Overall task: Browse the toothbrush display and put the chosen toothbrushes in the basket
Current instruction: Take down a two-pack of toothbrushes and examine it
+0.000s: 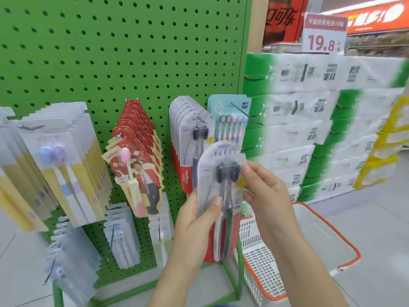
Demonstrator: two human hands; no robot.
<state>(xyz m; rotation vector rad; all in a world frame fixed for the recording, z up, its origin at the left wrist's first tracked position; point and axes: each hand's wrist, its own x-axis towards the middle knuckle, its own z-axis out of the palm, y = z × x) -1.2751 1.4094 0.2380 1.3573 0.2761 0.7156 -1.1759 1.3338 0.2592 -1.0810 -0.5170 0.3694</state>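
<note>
I hold a grey-and-red Colgate two-brush pack (221, 173) upright in front of the green pegboard display (110, 52). My left hand (197, 220) grips its lower left edge, thumb across the front. My right hand (263, 191) pinches its right edge near the black brush heads. More of the same Colgate packs (188, 138) hang on a hook just behind. A white basket with an orange rim (309, 240) sits on the floor at lower right, behind and below my right forearm.
Other hanging packs: red character packs (137, 156), yellow-and-white packs (62, 169), a teal multi-brush pack (230, 120), small clear packs (119, 235) lower down. Stacked tissue bales (321, 129) stand to the right with a 19.8 price sign (323, 34).
</note>
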